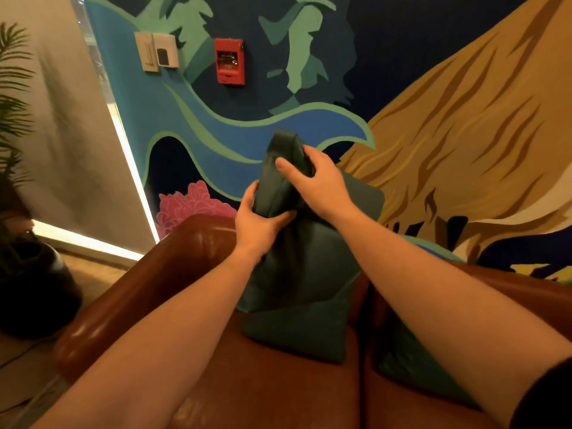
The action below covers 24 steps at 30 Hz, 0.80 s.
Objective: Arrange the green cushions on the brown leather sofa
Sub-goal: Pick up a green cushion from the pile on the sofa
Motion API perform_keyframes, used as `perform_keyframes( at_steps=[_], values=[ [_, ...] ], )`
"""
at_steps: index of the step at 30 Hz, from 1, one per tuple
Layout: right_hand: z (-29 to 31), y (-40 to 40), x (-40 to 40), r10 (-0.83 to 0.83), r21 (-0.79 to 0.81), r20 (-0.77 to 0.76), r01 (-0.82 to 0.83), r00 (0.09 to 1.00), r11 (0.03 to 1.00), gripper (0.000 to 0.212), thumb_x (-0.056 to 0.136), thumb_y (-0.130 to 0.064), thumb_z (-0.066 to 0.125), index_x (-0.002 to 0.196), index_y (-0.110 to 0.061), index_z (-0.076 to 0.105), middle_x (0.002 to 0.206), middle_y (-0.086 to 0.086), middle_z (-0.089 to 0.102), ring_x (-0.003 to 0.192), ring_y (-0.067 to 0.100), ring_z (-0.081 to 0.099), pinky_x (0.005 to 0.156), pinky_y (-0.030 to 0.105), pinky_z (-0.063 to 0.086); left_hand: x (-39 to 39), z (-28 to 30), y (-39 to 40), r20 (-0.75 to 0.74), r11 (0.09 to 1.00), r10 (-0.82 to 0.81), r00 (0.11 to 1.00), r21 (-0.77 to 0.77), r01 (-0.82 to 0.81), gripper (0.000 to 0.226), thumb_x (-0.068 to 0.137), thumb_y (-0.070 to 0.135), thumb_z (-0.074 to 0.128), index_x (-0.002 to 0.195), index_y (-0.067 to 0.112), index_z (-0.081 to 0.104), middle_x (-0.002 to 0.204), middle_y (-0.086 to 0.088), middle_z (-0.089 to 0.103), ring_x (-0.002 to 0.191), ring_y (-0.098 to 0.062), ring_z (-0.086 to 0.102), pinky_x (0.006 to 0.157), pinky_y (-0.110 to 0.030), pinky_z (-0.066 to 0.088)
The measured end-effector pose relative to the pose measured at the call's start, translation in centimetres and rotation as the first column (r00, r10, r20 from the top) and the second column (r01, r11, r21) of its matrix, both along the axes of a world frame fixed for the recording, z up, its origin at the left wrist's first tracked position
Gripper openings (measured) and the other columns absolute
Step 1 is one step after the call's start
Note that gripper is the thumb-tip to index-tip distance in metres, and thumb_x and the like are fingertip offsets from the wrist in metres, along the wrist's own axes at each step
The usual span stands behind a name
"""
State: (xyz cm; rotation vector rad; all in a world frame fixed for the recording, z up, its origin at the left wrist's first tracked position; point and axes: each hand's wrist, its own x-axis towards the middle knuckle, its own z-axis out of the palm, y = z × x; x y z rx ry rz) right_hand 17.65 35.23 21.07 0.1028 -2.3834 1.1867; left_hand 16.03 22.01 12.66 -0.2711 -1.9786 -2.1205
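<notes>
The left hand (258, 224) gripped the near, lower part of the green cushion's (297, 267) upper end, thumb across the front and fingers wrapped behind. The right hand (312, 184) clutched the same cushion higher up, fingers curled over its crest and thumb pressed into the fabric, so the top was bunched narrow between the two hands. Both forearms reached forward from the bottom corners of the view.

The cushion stood on end on the seat of the brown leather sofa (173, 274), at its left end near the armrest. Its long axis ran roughly upright, tilted slightly away toward the painted wall (464, 119), with the squeezed top pointing up and the broader base resting on the seat. It appeared to overlap a second green cushion (368, 196) propped behind it against the sofa back; I could not tell exactly where one ended and the other began. Another green cushion (408, 373) lay low on the seat to the right, partly hidden under the right forearm.

The likely trouble, as I judged it, was the narrow footing: standing on one edge on slick leather, the cushion could slump forward or slide off the seat once released, especially if its filling stayed bunched at the top. Letting go unevenly could also twist it against the cushion behind and knock that one askew.

Beyond the sofa, a red fire alarm box (229, 61) hung on the mural, and a potted plant (12, 119) stood at the left edge.
</notes>
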Motion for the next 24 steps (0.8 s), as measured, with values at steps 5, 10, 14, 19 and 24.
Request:
perform_keyframes(
  at_steps=[5, 10, 14, 19, 24],
  values=[
    [0.7, -1.0, -0.4, -0.211, -0.202, -0.136, 0.182, 0.968, 0.962, 0.028, 0.101, -0.039, 0.06, 0.123, -0.022, 0.066, 0.109, -0.011, 0.067, 0.107, 0.01, 0.061, 0.091, 0.028, 0.05, 1.2, -0.7, 2.4, -0.047, 0.99, 0.027, 0.999, -0.14, -0.033, 0.092, 0.053, 0.045, 0.095, 0.132, 0.041, 0.048, 0.124, 0.012, 0.067, 0.114, -0.009, 0.066, 0.097, -0.042, 0.056],
    [0.5, 1.2, -2.1, -0.228, -0.25, -0.193, 0.177, 0.954, 0.952, 0.008, 0.099, -0.022, 0.064, 0.099, -0.029, 0.068, 0.097, -0.014, 0.069, 0.099, 0.009, 0.066, 0.089, 0.025, 0.051, 1.4, -1.3, 0.9, 0.012, 0.953, -0.158, 0.987, -0.261, 0.156, 0.101, 0.068, 0.05, 0.088, 0.148, 0.039, 0.028, 0.124, -0.001, 0.06, 0.11, -0.01, 0.063, 0.095, -0.028, 0.053],
    [1.3, 3.0, -2.2, -0.091, -0.34, -0.171, 0.028, 0.981, 0.94, 0.019, 0.098, -0.013, 0.066, 0.096, -0.031, 0.071, 0.102, -0.008, 0.073, 0.106, 0.013, 0.069, 0.098, 0.027, 0.054, -1.8, -1.4, -4.4, 0.234, 0.959, -0.185, 0.954, -0.169, 0.227, 0.064, 0.092, 0.056, 0.061, 0.146, 0.028, 0.043, 0.106, -0.01, 0.068, 0.089, -0.019, 0.065, 0.082, -0.039, 0.051],
    [3.6, 4.3, -2.0, -0.014, -0.491, -0.204, -0.09, 0.979, 0.866, 0.014, 0.101, -0.01, 0.06, 0.103, -0.018, 0.071, 0.111, 0.009, 0.076, 0.107, 0.02, 0.071, 0.103, 0.038, 0.056, -5.9, -4.0, -10.6, 0.572, 0.99, -0.01, 0.82, -0.109, 0.088, 0.075, 0.087, 0.076, 0.047, 0.148, 0.032, 0.04, 0.141, -0.004, 0.055, 0.128, -0.032, 0.052, 0.105, -0.062, 0.04],
    [2.9, 6.2, -1.3, 0.105, -0.626, -0.125, -0.16, 0.987, 0.763, 0.016, 0.105, -0.019, 0.056, 0.105, -0.022, 0.071, 0.11, 0.0, 0.078, 0.111, 0.023, 0.071, 0.1, 0.043, 0.056, -8.2, -7.0, -13.1, 0.74, 0.993, -0.054, 0.67, 0.108, -0.039, 0.097, 0.08, 0.088, 0.042, 0.152, 0.022, 0.043, 0.149, -0.011, 0.051, 0.133, -0.036, 0.049, 0.11, -0.056, 0.036]
  ],
)
